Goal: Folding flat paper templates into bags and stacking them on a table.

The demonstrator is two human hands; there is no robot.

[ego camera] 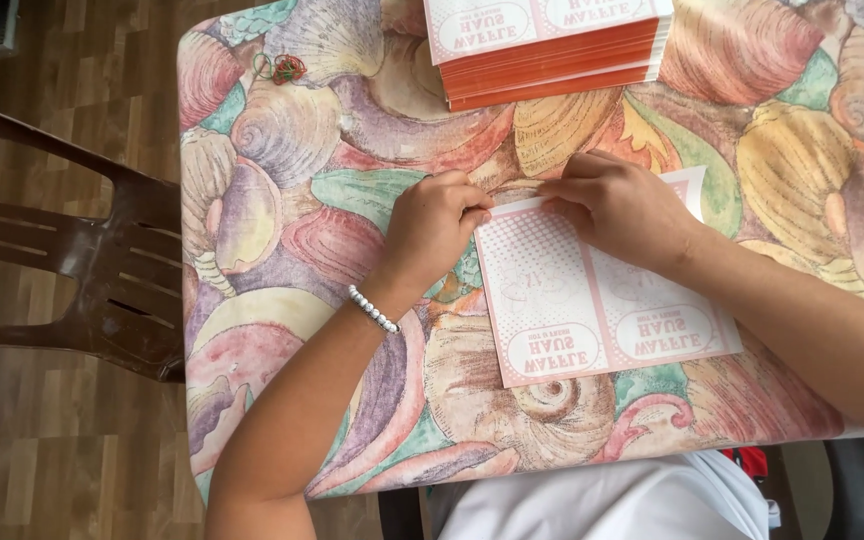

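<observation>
A flat pink-and-white printed card sheet [592, 300] lies on the table in front of me. My left hand [434, 222], with a white bead bracelet on the wrist, pinches the sheet's far left corner. My right hand [620, 205] presses its fingertips on the sheet's far edge, covering the upper right part. A stack of the same sheets with orange edges [552, 50] sits at the far side of the table, apart from both hands.
The table [292, 200] has a seashell-patterned cloth. Red and green rubber bands [280, 68] lie near its far left corner. A brown plastic chair [82, 260] stands to the left on the wooden floor.
</observation>
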